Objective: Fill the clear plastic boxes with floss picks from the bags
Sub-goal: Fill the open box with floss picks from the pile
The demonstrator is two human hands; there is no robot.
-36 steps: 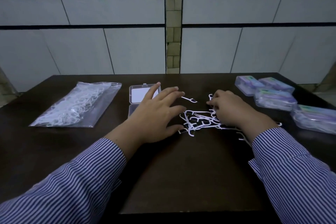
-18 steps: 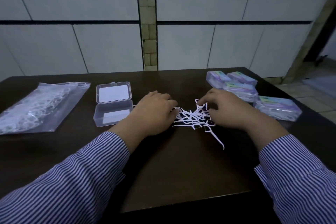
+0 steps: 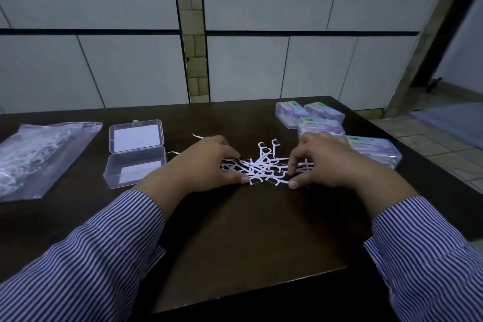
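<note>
two hands are working a loose heap of white floss picks (image 3: 261, 166) at the middle of the dark table (image 3: 248, 230). we are cupping our left hand (image 3: 206, 165) against the heap's left side, fingers curled over the picks and thumb tip touching the near edge of the pile. we are curling our right hand (image 3: 326, 165) over the right side, thumb and fingertips pinching at the picks there. a few picks are sticking up and out past the far side of the heap, and one is lying loose just beyond the left knuckles.

an open clear plastic box (image 3: 136, 153) is sitting just left of the left hand, its lid folded back flat toward the wall. farther left, a clear bag (image 3: 39, 154) of picks is lying flat, running off the picture's left edge. four closed, filled boxes (image 3: 321, 120) are clustering at the far right corner, the nearest partly hidden behind the right hand and lying close to the table's right edge.

bare tabletop is stretching from the heap to the near edge, between our striped sleeves (image 3: 91, 264).
</note>
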